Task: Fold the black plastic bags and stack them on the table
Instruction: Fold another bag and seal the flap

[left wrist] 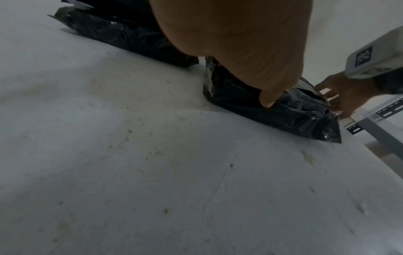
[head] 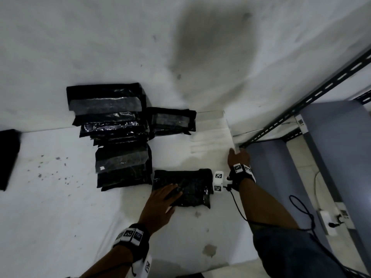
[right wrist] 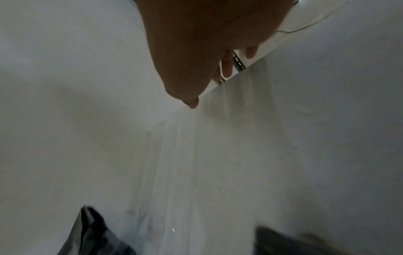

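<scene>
The white table (head: 60,207) carries a long overlapping stack of folded black bags (head: 118,135), and a smaller folded bag (head: 172,121) lies just beside it. Near the front lies one folded black bag (head: 192,187). The left hand (head: 160,203) rests flat on it, fingers straight. The right hand (head: 239,157) is at the table's right edge on clear plastic sheets (head: 210,131); I cannot tell whether it pinches them.

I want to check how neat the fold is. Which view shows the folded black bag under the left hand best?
The head view: the folded black bag shows whole from above, the left hand resting flat on its near-left part. The left wrist view shows only its near edge and crinkled side; the right wrist view shows only a blurred dark patch, perhaps part of it.
</scene>
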